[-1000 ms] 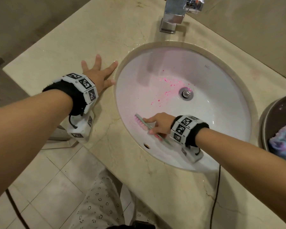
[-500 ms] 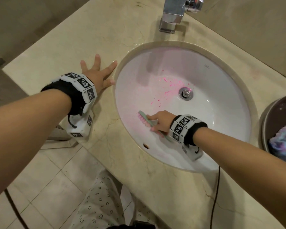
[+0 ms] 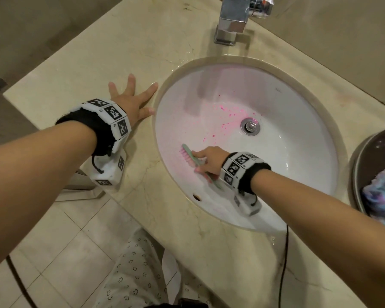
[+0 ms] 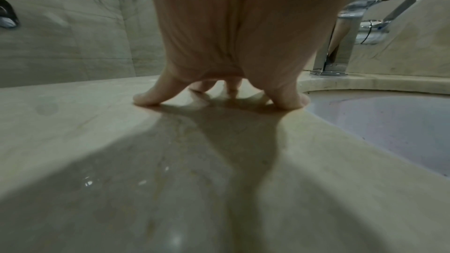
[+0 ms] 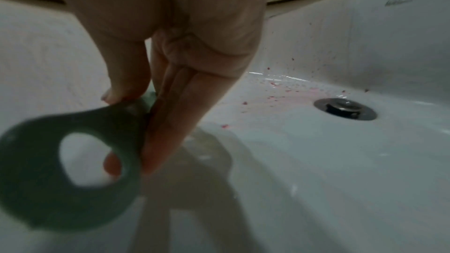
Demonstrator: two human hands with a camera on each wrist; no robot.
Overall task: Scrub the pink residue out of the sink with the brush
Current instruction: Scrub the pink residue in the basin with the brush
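The brush point(image 3: 192, 158) is lying bristles-down against the near-left wall of the sink point(image 3: 298, 121), its pink bristle head pointing up and left toward the rim. The right hand point(image 3: 209, 162) is wrapping its fingers and thumb around the green handle; in the right wrist view the thumb and fingers point(image 5: 168, 122) are pinching the handle just ahead of its looped end point(image 5: 65, 163). Compared with a second ago, the brush head is sitting slightly farther to the right and farther up the slope, and its angle is steeper, so the hand is working short strokes back and forth across the same patch. That suggests the scrubbing is well under way on the faint pink film point(image 3: 182, 134) on the left wall, while the brighter pink residue point(image 3: 228, 114), speckled just left of the drain point(image 3: 251, 126), is looking much the same as before and probably needs attention next. The left hand point(image 3: 132, 101) is resting with fingers spread wide and flat on the counter point(image 3: 111, 63), its thumb right at the sink's left rim, unchanged and bracing the body. The tap point(image 3: 233, 21) is standing at the far edge, with no water visibly running.
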